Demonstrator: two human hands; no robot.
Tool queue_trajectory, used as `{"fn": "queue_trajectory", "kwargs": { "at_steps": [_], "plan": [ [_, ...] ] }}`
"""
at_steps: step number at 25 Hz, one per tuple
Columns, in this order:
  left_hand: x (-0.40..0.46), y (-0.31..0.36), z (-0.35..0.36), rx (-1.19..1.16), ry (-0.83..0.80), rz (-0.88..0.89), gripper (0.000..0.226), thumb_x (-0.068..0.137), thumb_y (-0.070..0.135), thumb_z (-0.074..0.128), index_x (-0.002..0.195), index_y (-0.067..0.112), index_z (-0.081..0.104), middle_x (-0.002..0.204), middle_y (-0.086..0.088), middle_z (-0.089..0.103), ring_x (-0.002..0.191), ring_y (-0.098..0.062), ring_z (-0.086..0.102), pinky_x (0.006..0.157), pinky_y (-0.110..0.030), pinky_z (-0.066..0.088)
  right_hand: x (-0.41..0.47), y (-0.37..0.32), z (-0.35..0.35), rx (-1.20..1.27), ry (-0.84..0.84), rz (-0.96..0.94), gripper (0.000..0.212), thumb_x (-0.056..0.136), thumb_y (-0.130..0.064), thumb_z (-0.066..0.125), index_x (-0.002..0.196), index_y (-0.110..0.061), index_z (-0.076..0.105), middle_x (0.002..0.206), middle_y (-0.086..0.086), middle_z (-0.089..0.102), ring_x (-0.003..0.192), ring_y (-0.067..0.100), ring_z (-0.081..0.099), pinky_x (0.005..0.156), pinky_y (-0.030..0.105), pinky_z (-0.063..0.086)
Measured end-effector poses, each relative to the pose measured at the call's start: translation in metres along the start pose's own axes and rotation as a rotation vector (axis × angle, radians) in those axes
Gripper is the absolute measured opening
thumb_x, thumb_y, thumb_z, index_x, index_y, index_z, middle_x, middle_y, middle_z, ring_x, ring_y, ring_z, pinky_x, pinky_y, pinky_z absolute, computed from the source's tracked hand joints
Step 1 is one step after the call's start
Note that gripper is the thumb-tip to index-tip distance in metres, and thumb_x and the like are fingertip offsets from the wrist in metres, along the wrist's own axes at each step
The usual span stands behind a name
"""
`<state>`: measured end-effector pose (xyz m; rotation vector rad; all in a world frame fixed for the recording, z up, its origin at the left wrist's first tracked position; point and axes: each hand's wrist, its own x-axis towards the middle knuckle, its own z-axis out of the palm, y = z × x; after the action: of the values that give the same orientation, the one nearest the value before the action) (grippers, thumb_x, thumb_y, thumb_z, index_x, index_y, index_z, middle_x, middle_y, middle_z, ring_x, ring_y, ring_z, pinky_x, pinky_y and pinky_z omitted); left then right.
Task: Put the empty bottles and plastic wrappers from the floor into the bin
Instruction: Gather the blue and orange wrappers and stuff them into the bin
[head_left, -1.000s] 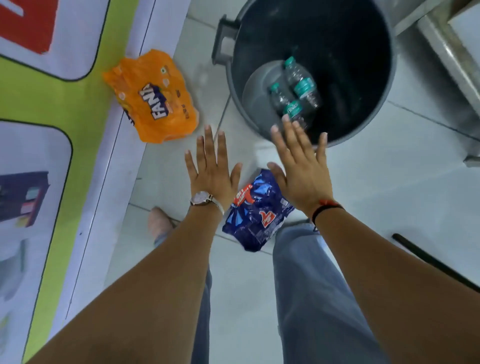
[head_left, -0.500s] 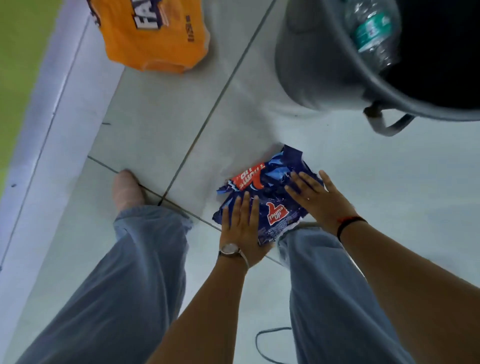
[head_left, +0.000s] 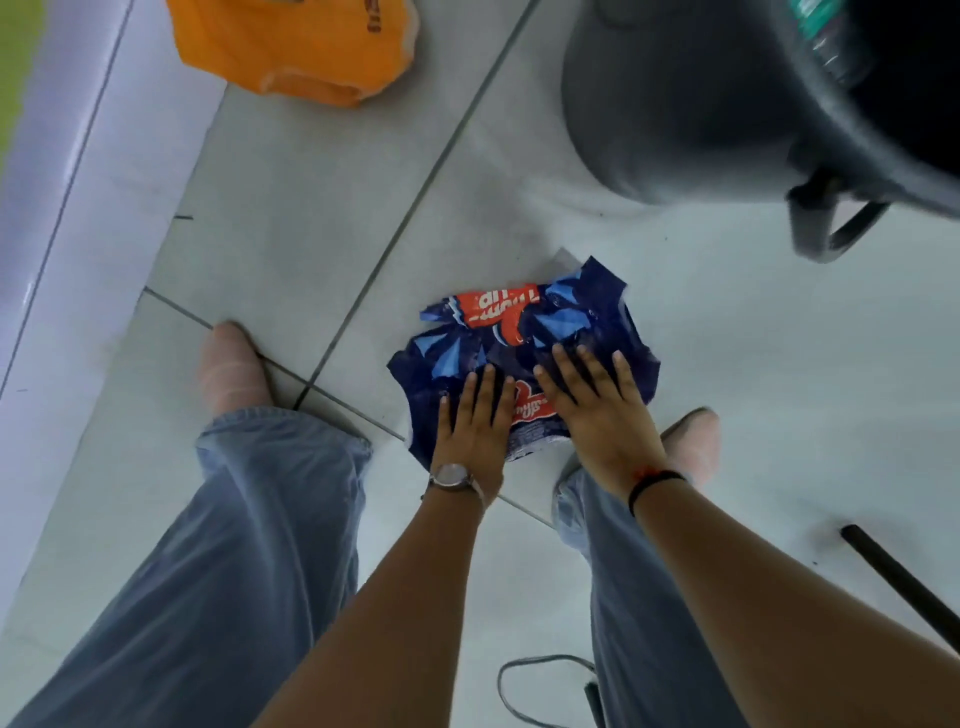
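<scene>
A crumpled blue and red plastic wrapper (head_left: 524, 332) lies on the tiled floor between my feet. My left hand (head_left: 472, 423) and my right hand (head_left: 592, 405) both rest flat on its near half, fingers spread and pointing away from me, not closed around it. The dark grey bin (head_left: 691, 104) stands at the upper right, its handle (head_left: 831, 218) sticking out toward me. A clear bottle with a green label (head_left: 826, 31) shows inside the bin's rim. An orange plastic wrapper (head_left: 291, 47) lies on the floor at the top left.
My two legs in blue trousers fill the lower part of the view, feet on either side of the wrapper. A black rod (head_left: 904, 582) lies at the right. A thin grey cord (head_left: 524, 670) loops near the bottom. A white and green mat edge (head_left: 62, 208) runs along the left.
I have bent down from standing height. Both hands dropped from the air beside the bin onto the blue wrapper, and now lie flatter and closer together on it.
</scene>
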<state>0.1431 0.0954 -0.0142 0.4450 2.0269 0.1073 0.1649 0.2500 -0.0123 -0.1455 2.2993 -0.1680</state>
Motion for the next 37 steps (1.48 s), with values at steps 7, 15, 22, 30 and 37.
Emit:
{"fn": "queue_trajectory", "kwargs": {
  "at_steps": [7, 15, 22, 30, 37],
  "plan": [
    [-0.005, -0.073, -0.133, 0.458, 0.081, 0.346, 0.054, 0.098, 0.021, 0.025, 0.144, 0.023, -0.003, 0.157, -0.001, 0.000, 0.144, -0.024, 0.000, 0.116, -0.043, 0.004, 0.005, -0.070, -0.087, 0.175, 0.064, 0.108, 0.064, 0.090, -0.017, 0.048, 0.145, -0.020, 0.016, 0.153, 0.009, 0.028, 0.138, 0.030, 0.030, 0.112, 0.052, 0.021],
    [0.064, -0.158, -0.375, 0.853, 0.331, 0.356, 0.046, 0.100, 0.017, 0.018, 0.144, 0.020, 0.005, 0.156, -0.001, 0.007, 0.143, -0.028, 0.005, 0.116, -0.042, 0.003, 0.141, -0.136, -0.244, 0.574, 0.404, 0.337, 0.062, 0.095, -0.013, 0.033, 0.147, -0.026, 0.000, 0.158, 0.011, 0.004, 0.143, 0.031, 0.010, 0.114, 0.053, 0.012],
    [0.140, -0.183, -0.410, 1.241, 0.160, 0.267, 0.063, 0.096, 0.018, 0.036, 0.144, 0.021, -0.006, 0.157, 0.002, -0.004, 0.144, -0.024, 0.001, 0.117, -0.041, 0.006, 0.229, -0.131, -0.253, 0.611, 0.332, 0.361, 0.063, 0.096, -0.011, 0.035, 0.147, -0.027, 0.001, 0.157, 0.015, -0.005, 0.144, 0.033, 0.001, 0.115, 0.053, 0.005],
    [0.176, -0.237, -0.362, 1.270, 0.028, 0.136, 0.109, 0.078, 0.039, 0.065, 0.140, 0.019, -0.023, 0.155, 0.001, -0.018, 0.143, -0.031, -0.006, 0.114, -0.053, 0.004, 0.285, -0.130, -0.206, 0.472, -0.001, 0.285, 0.116, 0.066, -0.076, 0.053, 0.144, -0.025, -0.016, 0.152, 0.015, -0.028, 0.140, 0.035, -0.021, 0.107, 0.065, -0.011],
    [0.171, -0.219, -0.348, 0.817, 0.014, 0.072, 0.060, 0.096, 0.007, 0.025, 0.143, 0.024, -0.008, 0.156, 0.004, -0.010, 0.142, -0.034, -0.005, 0.114, -0.054, 0.007, 0.281, -0.130, -0.224, 0.395, 0.124, 0.334, 0.054, 0.096, -0.011, 0.033, 0.146, -0.013, 0.011, 0.155, 0.024, 0.007, 0.139, 0.046, 0.011, 0.113, 0.060, 0.014]
  ]
}}
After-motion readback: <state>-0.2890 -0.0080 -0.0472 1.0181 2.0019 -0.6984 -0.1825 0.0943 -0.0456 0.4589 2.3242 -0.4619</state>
